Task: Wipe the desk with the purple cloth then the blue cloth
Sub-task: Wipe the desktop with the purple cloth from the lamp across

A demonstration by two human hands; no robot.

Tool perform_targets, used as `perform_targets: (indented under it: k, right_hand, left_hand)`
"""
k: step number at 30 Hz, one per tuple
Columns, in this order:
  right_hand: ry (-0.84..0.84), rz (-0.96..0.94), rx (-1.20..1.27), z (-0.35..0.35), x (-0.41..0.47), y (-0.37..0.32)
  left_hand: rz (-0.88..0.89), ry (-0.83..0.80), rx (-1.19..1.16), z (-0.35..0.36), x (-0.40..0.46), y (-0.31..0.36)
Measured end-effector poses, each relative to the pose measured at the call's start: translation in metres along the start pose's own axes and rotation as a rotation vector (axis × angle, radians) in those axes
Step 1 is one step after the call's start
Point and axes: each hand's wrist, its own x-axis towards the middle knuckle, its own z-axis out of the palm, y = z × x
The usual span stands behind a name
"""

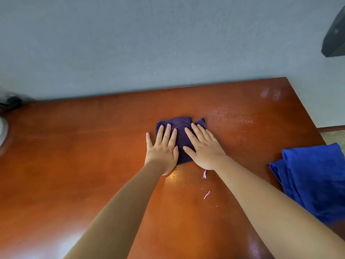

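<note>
Both hands are lying flat on the purple cloth (182, 135) in the middle of the frame, pressing it against the desk (74, 146). The left hand (162, 150) is resting on the cloth's left part with its fingers straight and spread, its little finger reaching past the cloth's edge onto the wood. The right hand (204, 148) is covering the right part, fingers straight and pointing toward the upper left, thumb stretched out over the cloth. The two hands are sitting side by side, close but not touching, with a strip of cloth showing between them.

The blue cloth (309, 176) is lying bunched at the right edge of the frame, on the desk's right side, well apart from the hands.

Pale specks (227, 116) are lying scattered on the wood just to the upper right of the purple cloth. Two small pink scraps (206, 194) are lying below the right wrist, between the forearms. A grey wall (149, 43) is filling the upper half of the frame, and a dark object (335, 34) is showing at the upper right corner.
</note>
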Motion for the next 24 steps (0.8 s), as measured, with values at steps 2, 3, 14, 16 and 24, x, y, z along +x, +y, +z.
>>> perform_targets:
  k: [2, 3, 14, 16, 24]
  right_hand:
    - [0.008, 0.001, 0.000, -0.003, 0.009, 0.004]
    - [0.012, 0.003, 0.001, -0.004, 0.015, 0.007]
    - [0.058, 0.089, 0.025, -0.032, 0.108, 0.046]
    - [0.062, 0.101, 0.025, -0.038, 0.124, 0.051]
    - [0.078, 0.130, 0.037, -0.047, 0.151, 0.058]
  left_hand:
    - [0.008, 0.018, 0.000, -0.002, 0.010, -0.002]
    - [0.008, 0.029, -0.004, -0.003, 0.017, -0.003]
    - [0.050, 0.108, -0.026, -0.033, 0.128, -0.019]
    - [0.054, 0.117, -0.029, -0.039, 0.144, -0.022]
    - [0.056, 0.128, -0.040, -0.047, 0.174, -0.027]
